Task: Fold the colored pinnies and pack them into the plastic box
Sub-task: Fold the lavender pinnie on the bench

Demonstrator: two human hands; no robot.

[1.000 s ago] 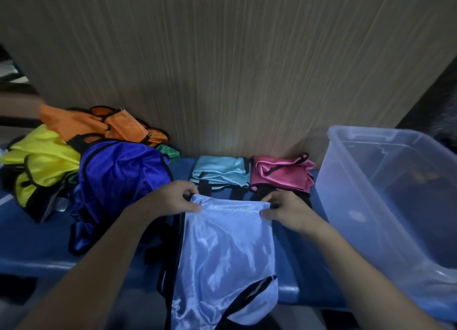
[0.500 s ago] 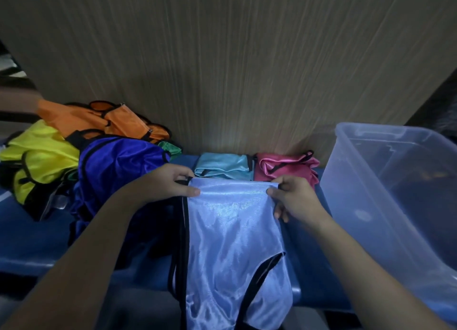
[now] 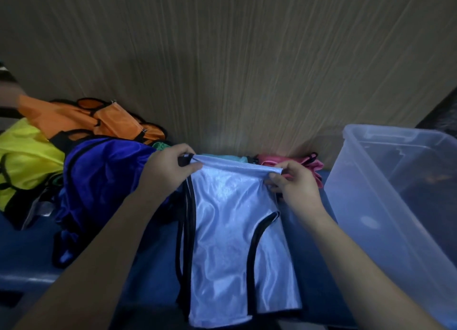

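- At 6 o'clock on the blue bench [image 3: 32, 258]: pale pinny [image 3: 237, 233] lies lengthwise, black trim visible, near end hanging off the bench edge.
- Left hand [image 3: 170, 171] pinches the pinny's far left corner; right hand [image 3: 294, 183] pinches the far right corner. Far edge is raised and stretched taut between them.
- Judgement: fold on this piece is just starting; it is narrowed lengthwise but not yet brought down to packing size.
- At 12 o'clock, behind the raised edge: teal pinny [image 3: 232, 157] and pink pinny [image 3: 296, 162], both folded, side by side against the wall panel [image 3: 247, 70]. Mostly hidden; fold quality not readable.
- At 9 to 10 o'clock: unfolded heap, namely dark blue [image 3: 103, 178], yellow [image 3: 22, 161], orange [image 3: 81, 122], plus a scrap of green [image 3: 160, 145].
- At 3 o'clock: box [image 3: 371, 188], clear plastic, open top, no lid seen. No pinny visible inside; dark shapes through its wall cannot be identified.
- Progress estimate: two folded, one in hand, at least four left, none packed.
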